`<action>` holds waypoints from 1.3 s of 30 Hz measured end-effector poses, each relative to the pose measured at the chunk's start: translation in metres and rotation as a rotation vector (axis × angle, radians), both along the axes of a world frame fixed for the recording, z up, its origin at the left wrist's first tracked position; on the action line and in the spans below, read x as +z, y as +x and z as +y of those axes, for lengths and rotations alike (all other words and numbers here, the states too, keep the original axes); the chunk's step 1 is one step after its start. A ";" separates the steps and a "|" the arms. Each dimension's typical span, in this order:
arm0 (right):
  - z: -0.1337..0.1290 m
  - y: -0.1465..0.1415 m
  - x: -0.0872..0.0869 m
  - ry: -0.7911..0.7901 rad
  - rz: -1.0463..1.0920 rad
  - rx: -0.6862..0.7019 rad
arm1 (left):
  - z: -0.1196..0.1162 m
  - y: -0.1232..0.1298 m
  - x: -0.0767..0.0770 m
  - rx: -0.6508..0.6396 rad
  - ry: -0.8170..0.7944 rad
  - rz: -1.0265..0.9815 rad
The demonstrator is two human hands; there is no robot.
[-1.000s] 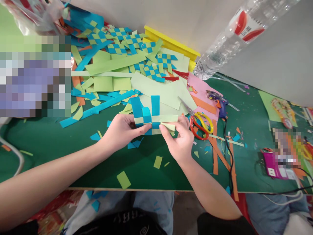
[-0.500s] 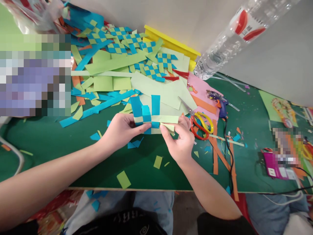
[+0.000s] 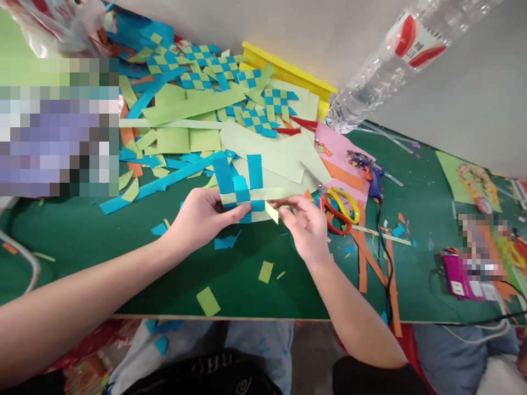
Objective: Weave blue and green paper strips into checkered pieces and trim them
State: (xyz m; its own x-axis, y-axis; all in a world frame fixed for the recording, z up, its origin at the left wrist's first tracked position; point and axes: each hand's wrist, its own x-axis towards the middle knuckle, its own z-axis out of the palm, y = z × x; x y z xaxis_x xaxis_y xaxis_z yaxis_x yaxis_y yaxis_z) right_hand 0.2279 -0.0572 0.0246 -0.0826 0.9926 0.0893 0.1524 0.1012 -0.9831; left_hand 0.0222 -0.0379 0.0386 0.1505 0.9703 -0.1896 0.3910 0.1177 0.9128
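Note:
A small woven piece of blue and pale green paper strips point(image 3: 242, 196) is held up over the table between my hands. My left hand point(image 3: 203, 216) grips its left side, thumb on the front and fingers behind. Two blue strip ends stand upright from its top, with a short folded blue one between them. My right hand point(image 3: 307, 224) is at the right side, thumb and curled fingers close together at the pale green strip ends point(image 3: 269, 193). One short pale strip end angles down, just left of the right thumb.
Scissors point(image 3: 343, 208) with red and yellow handles lie right of my right hand, near a glue gun point(image 3: 374, 181) with a black cord. Finished woven paper fish point(image 3: 255, 119) and loose strips pile up behind. A plastic bottle point(image 3: 395, 60) leans at the upper right.
The woven piece has shifted slightly left and up. My right thumb has moved off the lower pale strip end, which now angles downward.

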 end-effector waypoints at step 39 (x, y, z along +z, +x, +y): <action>-0.001 -0.006 0.006 -0.176 -0.142 -0.009 | -0.002 0.001 -0.003 -0.123 0.072 0.133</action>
State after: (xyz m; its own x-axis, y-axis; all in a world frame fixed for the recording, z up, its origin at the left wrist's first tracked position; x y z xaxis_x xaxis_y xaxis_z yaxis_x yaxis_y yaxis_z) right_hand 0.2215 -0.0584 0.0306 -0.0735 0.9925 -0.0975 0.2909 -0.0722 -0.9540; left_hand 0.0236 -0.0403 0.0352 0.2469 0.9579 -0.1467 0.5162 -0.0018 0.8565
